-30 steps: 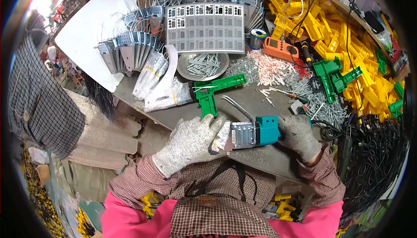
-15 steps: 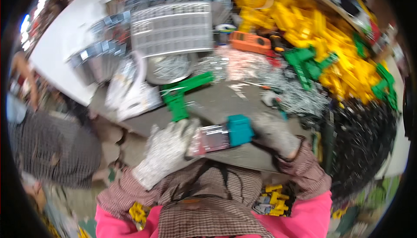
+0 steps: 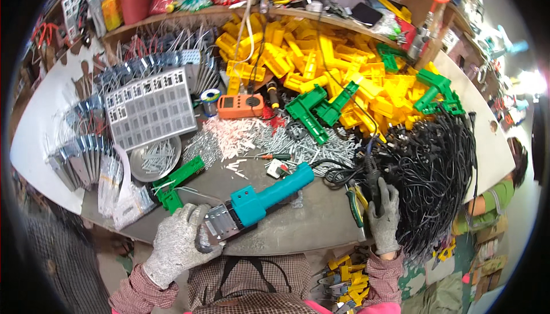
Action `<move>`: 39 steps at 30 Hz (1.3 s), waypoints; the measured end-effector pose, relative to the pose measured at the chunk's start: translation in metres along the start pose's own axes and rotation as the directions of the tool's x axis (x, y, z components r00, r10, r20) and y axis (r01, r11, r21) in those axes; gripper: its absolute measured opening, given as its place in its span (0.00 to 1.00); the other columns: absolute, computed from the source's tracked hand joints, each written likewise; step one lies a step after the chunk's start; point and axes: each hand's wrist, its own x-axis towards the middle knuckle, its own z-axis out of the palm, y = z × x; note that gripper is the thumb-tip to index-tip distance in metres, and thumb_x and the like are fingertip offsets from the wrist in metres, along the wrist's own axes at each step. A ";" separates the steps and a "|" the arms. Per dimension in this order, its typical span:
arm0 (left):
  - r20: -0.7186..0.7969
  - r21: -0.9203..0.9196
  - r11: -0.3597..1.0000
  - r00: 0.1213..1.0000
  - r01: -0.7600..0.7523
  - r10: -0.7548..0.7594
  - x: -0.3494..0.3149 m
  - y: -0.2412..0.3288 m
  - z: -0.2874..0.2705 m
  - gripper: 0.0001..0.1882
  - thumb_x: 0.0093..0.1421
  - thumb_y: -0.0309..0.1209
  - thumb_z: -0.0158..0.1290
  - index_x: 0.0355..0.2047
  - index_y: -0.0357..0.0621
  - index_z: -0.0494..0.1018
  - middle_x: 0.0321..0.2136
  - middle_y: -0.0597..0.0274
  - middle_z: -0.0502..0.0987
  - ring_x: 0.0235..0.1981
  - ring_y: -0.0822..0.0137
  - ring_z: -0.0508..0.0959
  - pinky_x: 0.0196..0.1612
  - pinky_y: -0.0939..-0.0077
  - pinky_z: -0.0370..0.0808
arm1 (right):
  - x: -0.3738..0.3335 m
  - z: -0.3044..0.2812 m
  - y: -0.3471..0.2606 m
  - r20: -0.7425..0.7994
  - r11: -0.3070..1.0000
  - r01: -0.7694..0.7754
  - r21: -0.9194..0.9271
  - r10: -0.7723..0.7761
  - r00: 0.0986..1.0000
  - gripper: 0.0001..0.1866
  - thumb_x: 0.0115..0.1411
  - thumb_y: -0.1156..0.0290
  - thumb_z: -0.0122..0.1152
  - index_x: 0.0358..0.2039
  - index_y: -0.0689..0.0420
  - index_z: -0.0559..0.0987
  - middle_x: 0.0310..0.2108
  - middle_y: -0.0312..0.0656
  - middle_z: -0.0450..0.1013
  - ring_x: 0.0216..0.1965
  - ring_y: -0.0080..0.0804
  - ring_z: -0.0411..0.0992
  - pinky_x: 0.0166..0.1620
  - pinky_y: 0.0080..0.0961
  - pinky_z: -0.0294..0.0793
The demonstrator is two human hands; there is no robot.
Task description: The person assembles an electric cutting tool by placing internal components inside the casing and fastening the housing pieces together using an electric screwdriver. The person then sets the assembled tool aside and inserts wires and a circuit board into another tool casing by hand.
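In my gloved left hand (image 3: 180,238) is the metal end of a teal-handled tool (image 3: 247,206); its handle points up to the right over the grey work surface. My gloved right hand (image 3: 385,218) has its fingers round a dark slender corded tool (image 3: 373,177) at the edge of the black cable pile. Just left of that hand lie pliers (image 3: 356,206) with green and yellow grips. A green plastic housing (image 3: 177,182) rests beyond my left hand, with pale wires by it.
Black cables (image 3: 429,182) heap up on the right. Yellow plastic housings (image 3: 321,56) fill the back. Screws (image 3: 323,153), pale pink pieces (image 3: 232,136), an orange meter (image 3: 240,106), a compartment tray (image 3: 152,109) and a metal bowl (image 3: 156,162) stand around the grey surface (image 3: 298,225).
My right hand has left the teal tool and moved right to the dark corded tool. My left hand still holds the teal tool, whose handle now shows. The head view has shifted.
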 end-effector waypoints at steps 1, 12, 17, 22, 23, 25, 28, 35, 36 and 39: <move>-0.011 -0.033 0.999 1.000 0.025 -0.025 0.003 -0.002 -0.003 0.45 0.37 0.51 0.70 0.54 0.40 0.70 0.45 0.44 0.73 0.45 0.44 0.77 0.48 0.52 0.75 | -0.003 0.002 0.006 -0.060 0.998 0.018 0.062 -0.014 0.998 0.39 0.52 0.83 0.62 0.66 0.50 0.66 0.54 0.50 0.64 0.56 0.53 0.67 0.56 0.41 0.72; -0.546 0.318 0.947 0.807 -0.049 0.225 0.030 -0.029 -0.112 0.45 0.35 0.36 0.67 0.57 0.39 0.66 0.54 0.40 0.69 0.57 0.37 0.68 0.62 0.45 0.64 | 0.035 -0.048 -0.030 -0.093 0.995 0.084 0.063 -0.078 0.993 0.22 0.60 0.70 0.64 0.56 0.53 0.77 0.54 0.49 0.69 0.56 0.49 0.70 0.56 0.39 0.72; -0.568 0.567 0.805 0.625 -0.174 0.535 0.070 0.003 -0.174 0.27 0.38 0.37 0.65 0.42 0.46 0.75 0.45 0.56 0.73 0.51 0.49 0.70 0.57 0.41 0.65 | 0.077 -0.134 -0.117 -0.517 0.799 0.583 -0.144 -0.563 0.645 0.32 0.61 0.52 0.64 0.58 0.62 0.73 0.58 0.55 0.67 0.60 0.54 0.65 0.63 0.43 0.64; -0.572 0.781 0.620 0.309 -0.077 0.760 0.104 0.054 -0.214 0.25 0.53 0.42 0.55 0.53 0.62 0.73 0.60 0.65 0.67 0.66 0.52 0.61 0.68 0.33 0.50 | 0.084 -0.150 -0.211 0.291 0.689 0.336 0.642 -0.625 0.724 0.31 0.56 0.65 0.72 0.56 0.61 0.69 0.25 0.48 0.77 0.26 0.40 0.79 0.33 0.34 0.75; -0.614 0.757 0.652 0.298 -0.040 0.731 0.108 0.061 -0.218 0.26 0.54 0.42 0.53 0.55 0.65 0.72 0.65 0.66 0.63 0.69 0.52 0.57 0.68 0.33 0.48 | 0.081 -0.146 -0.217 0.205 0.721 0.376 0.582 -0.577 0.790 0.30 0.57 0.69 0.70 0.57 0.61 0.68 0.28 0.44 0.77 0.29 0.29 0.77 0.35 0.30 0.75; -0.781 0.538 0.824 0.264 -0.177 0.567 0.100 0.070 -0.214 0.37 0.53 0.31 0.59 0.65 0.61 0.65 0.70 0.54 0.53 0.71 0.48 0.53 0.70 0.39 0.47 | 0.058 -0.135 -0.212 0.080 0.502 0.235 0.833 -0.528 0.845 0.20 0.57 0.75 0.68 0.48 0.62 0.72 0.29 0.35 0.74 0.29 0.19 0.71 0.33 0.20 0.71; -0.921 -0.191 0.538 0.339 -0.821 0.190 0.086 0.082 -0.190 0.40 0.60 0.26 0.56 0.70 0.45 0.51 0.66 0.45 0.58 0.67 0.52 0.61 0.68 0.57 0.57 | 0.013 -0.106 -0.197 0.327 0.286 -0.212 0.935 -0.455 0.828 0.23 0.61 0.67 0.68 0.52 0.60 0.71 0.35 0.35 0.73 0.34 0.23 0.72 0.38 0.22 0.74; -0.572 -0.814 0.130 0.820 -0.567 -0.004 0.054 0.065 -0.125 0.32 0.66 0.26 0.53 0.66 0.36 0.53 0.56 0.50 0.71 0.58 0.64 0.72 0.60 0.66 0.70 | -0.052 -0.010 -0.201 0.374 0.094 -0.383 0.919 -0.518 0.769 0.32 0.60 0.57 0.68 0.57 0.60 0.64 0.30 0.39 0.73 0.29 0.23 0.69 0.32 0.22 0.68; -0.569 -0.814 0.151 0.822 -0.561 -0.013 0.052 0.063 -0.121 0.32 0.66 0.26 0.53 0.66 0.36 0.53 0.56 0.50 0.71 0.58 0.64 0.72 0.60 0.66 0.70 | -0.055 -0.001 -0.203 0.382 0.082 -0.402 0.912 -0.525 0.761 0.32 0.60 0.57 0.68 0.57 0.60 0.64 0.30 0.39 0.73 0.29 0.23 0.69 0.32 0.22 0.68; -0.541 -0.815 0.306 0.835 -0.491 -0.101 0.047 0.062 -0.112 0.29 0.63 0.27 0.58 0.61 0.36 0.59 0.51 0.52 0.74 0.53 0.66 0.75 0.57 0.67 0.73 | -0.060 0.017 -0.204 0.357 0.157 -0.325 0.932 -0.542 0.761 0.31 0.61 0.56 0.67 0.56 0.59 0.64 0.30 0.38 0.73 0.30 0.23 0.70 0.33 0.22 0.69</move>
